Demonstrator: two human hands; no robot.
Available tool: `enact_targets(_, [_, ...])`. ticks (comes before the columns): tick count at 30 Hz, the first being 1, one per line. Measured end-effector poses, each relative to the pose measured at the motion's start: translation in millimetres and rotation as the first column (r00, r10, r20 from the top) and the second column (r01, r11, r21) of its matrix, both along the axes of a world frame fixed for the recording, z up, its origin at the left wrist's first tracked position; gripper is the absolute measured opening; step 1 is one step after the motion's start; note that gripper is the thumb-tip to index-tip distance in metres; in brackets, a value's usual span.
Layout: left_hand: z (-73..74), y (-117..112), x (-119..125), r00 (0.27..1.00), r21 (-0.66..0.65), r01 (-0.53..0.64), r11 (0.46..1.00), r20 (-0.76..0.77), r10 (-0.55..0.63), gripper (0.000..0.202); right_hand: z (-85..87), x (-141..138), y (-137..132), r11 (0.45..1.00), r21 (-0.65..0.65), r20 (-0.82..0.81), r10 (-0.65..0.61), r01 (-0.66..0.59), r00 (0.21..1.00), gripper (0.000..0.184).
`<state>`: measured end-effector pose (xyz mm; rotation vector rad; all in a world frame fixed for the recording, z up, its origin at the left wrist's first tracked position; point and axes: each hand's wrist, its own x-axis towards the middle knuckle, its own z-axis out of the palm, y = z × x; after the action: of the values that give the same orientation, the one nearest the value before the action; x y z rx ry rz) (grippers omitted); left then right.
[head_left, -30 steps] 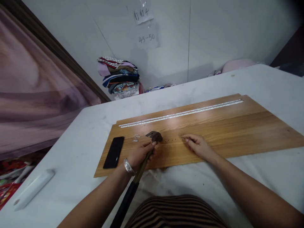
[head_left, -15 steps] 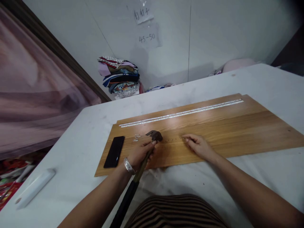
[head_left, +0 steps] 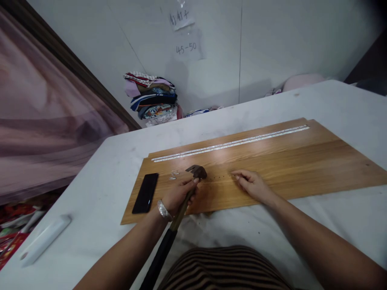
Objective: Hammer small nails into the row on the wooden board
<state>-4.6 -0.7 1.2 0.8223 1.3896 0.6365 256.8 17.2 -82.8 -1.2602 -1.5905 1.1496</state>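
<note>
My left hand (head_left: 178, 195), with a silver bracelet on the wrist, is wrapped round the handle of a hammer (head_left: 198, 172) close to its dark head. The head rests on a long wooden board (head_left: 302, 159) beside a row of small nail dots (head_left: 216, 177). My right hand (head_left: 252, 186) lies on the board just right of that row, fingers curled with the tips pinched together near the last dot; whether it holds a nail is too small to tell. Several loose nails (head_left: 173, 175) lie left of the hammer head.
A black phone (head_left: 145, 193) lies on the board's left end. A shiny metal strip (head_left: 229, 143) runs along the board's far edge. A white bar (head_left: 44, 239) sits at the white table's (head_left: 99, 169) left edge. Folded clothes (head_left: 152, 98) are stacked by the wall.
</note>
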Motion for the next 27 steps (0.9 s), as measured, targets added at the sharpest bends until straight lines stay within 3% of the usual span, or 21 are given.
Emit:
enact_targets(18, [8.6,0.6,0.5,1.0,0.021,0.013,1.0,-0.002,-0.013,0.051,0.8,-0.1,-0.3,1.0,-0.005,-0.007,0.002,-0.002,1.0,0.033])
enact_targets(27, [3.6,-0.4,2.8,1.0,-0.002,0.015,1.0,-0.018,-0.015,0.053,4.5,0.7,-0.2,1.0,-0.004,0.013,0.023,-0.022,1.0,0.037])
